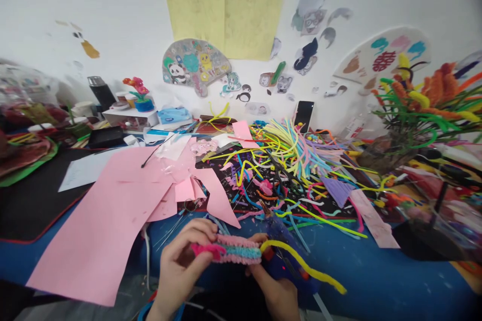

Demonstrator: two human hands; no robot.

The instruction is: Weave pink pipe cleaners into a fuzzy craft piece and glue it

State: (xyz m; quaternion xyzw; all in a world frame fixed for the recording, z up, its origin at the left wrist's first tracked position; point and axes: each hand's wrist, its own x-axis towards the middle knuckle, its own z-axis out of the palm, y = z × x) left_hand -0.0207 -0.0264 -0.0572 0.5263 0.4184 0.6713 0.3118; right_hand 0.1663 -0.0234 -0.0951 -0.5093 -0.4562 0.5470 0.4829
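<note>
Both hands hold a small piece made of fuzzy pipe cleaners (pixel 241 251), pink along the edges with a light blue band in the middle. My left hand (pixel 184 261) pinches its left end, where a bright pink part sits by the thumb. Thumb and fingers of my right hand (pixel 273 281) close on its right end. From that end a yellow pipe cleaner (pixel 301 258) sticks out to the right and bends downward. Just beyond my right hand is a blue glue gun (pixel 288 246) with a small red light; a pale stick shows at its rear.
Large pink paper sheets (pixel 101 215) cover the left of the blue table (pixel 346 266). Loose pipe cleaners (pixel 293 150) pile up in the middle. A phone (pixel 304 114) leans by the wall; a vase of pipe-cleaner flowers (pixel 391 145) and a black round stand (pixel 429 241) are right.
</note>
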